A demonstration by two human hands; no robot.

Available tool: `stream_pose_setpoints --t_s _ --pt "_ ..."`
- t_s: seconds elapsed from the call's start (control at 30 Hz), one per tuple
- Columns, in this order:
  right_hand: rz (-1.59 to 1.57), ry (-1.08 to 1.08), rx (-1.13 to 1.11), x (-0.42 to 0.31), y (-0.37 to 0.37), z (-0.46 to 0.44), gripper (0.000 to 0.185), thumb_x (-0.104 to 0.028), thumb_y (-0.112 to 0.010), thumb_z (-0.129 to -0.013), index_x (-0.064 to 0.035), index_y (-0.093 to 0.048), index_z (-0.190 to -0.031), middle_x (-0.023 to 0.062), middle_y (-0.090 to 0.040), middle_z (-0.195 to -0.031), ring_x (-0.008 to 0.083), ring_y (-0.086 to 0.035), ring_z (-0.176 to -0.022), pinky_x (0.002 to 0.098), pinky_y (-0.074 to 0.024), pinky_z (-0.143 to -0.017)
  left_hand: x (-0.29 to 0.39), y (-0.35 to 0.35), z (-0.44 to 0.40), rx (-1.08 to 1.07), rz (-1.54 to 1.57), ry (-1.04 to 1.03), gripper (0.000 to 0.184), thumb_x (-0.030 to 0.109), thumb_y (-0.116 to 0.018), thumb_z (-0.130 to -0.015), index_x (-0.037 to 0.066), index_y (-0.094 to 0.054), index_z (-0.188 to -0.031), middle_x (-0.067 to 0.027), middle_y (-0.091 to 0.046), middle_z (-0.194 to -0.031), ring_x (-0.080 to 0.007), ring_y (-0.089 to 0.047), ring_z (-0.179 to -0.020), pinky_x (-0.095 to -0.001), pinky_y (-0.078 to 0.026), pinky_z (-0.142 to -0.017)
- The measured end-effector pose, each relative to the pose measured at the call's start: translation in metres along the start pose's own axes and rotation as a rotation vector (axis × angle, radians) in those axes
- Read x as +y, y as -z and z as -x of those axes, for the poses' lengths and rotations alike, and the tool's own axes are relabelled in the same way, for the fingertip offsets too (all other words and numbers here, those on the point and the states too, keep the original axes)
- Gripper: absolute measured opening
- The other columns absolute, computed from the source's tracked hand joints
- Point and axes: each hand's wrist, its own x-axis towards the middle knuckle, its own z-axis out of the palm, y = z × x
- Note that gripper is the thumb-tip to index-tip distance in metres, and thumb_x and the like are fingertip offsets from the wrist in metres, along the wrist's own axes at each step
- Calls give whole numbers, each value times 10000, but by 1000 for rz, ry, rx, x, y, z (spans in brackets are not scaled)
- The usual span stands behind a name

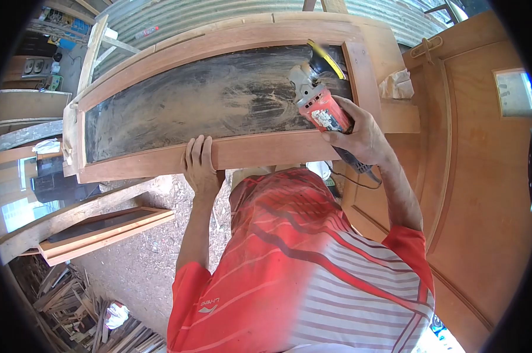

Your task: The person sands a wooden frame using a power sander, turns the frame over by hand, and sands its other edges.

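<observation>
My right hand (363,132) is wrapped round the red body of an angle grinder (323,109). Its grey head and yellow-edged disc (330,62) point away from me, over the right end of a dusty dark panel (219,97). Whether the disc touches anything, I cannot tell. A reddish wooden frame (266,150) surrounds the panel. On the frame's near rail rests my left hand (200,162), fingers stretched over the top edge; its thumb is mostly hidden. A black cord (360,183) trails from the grinder's rear.
A wooden door (477,117) stands close on the right. Crumpled paper or cloth (397,85) lies beside the frame's right end. Below left are a plank (72,217), another framed panel (107,232) and a heap of scrap wood (72,306). Corrugated metal sheeting (207,20) stands behind.
</observation>
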Motion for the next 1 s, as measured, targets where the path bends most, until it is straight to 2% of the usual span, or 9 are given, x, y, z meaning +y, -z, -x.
stream_pose_setpoints --t_s 0.07,0.17,0.27,0.47,0.5,0.6,0.7,0.8,1.0 --pt "37 27 17 2 0 -2 773 -263 -851 -817 23 -556 -1471 230 -737 -1206 305 -736 -1121 407 -550 -991 0 0 -1 2 1 -3 624 378 -711 -922 117 -578 -1473 -97 -584 -1484 -341 -521 -1418 -514 -364 -1169" --pt "63 34 38 4 1 -3 768 -254 -852 -815 17 -557 -1471 240 -738 -1201 337 -738 -1123 414 -551 -992 -3 -7 1 39 -11 -1 602 291 -724 -888 115 -600 -1450 -87 -589 -1476 -334 -520 -1412 -513 -371 -1168" --pt "87 6 56 8 2 -5 759 -237 -853 -814 21 -558 -1464 237 -740 -1195 347 -740 -1120 415 -553 -986 0 -2 -2 20 6 2 612 295 -730 -877 121 -601 -1449 -84 -588 -1479 -331 -521 -1413 -518 -370 -1167" --pt "106 -15 199 18 17 -5 733 -211 -865 -811 18 -578 -1445 208 -749 -1205 275 -739 -1115 399 -557 -975 6 4 -5 23 20 13 622 237 -760 -847 117 -607 -1438 -87 -596 -1466 -329 -530 -1403 -520 -388 -1153" --pt "67 -29 221 21 26 -7 738 -199 -875 -803 0 -585 -1452 188 -752 -1210 232 -729 -1122 379 -552 -982 5 2 -8 47 10 0 632 224 -771 -834 110 -608 -1434 -92 -600 -1462 -331 -537 -1400 -518 -391 -1150" --pt "232 12 395 28 58 -23 705 -239 -858 -818 -42 -604 -1446 183 -752 -1208 285 -733 -1130 403 -555 -976 0 -3 -6 74 -11 -15 662 188 -795 -799 95 -609 -1428 -102 -607 -1454 -337 -550 -1395 -515 -398 -1147" --pt "587 -142 480 39 102 -43 703 -315 -824 -837 -95 -589 -1462 190 -733 -1255 360 -710 -1170 463 -552 -984 7 3 -6 39 10 3 710 145 -812 -766 94 -596 -1440 -102 -601 -1454 -341 -537 -1403 -522 -397 -1148" --pt "777 -139 590 96 140 -70 741 -395 -784 -848 -124 -544 -1495 206 -701 -1311 418 -663 -1223 528 -535 -995 7 3 -5 29 13 7 732 138 -816 -757 95 -586 -1450 -106 -595 -1460 -348 -531 -1407 -529 -395 -1150" --pt "859 -295 637 147 172 -98 790 -424 -760 -851 -141 -497 -1540 200 -671 -1364 414 -651 -1257 544 -528 -1010 11 9 -8 -5 28 25 749 126 -811 -752 89 -574 -1461 -122 -580 -1472 -364 -520 -1413 -541 -388 -1160"
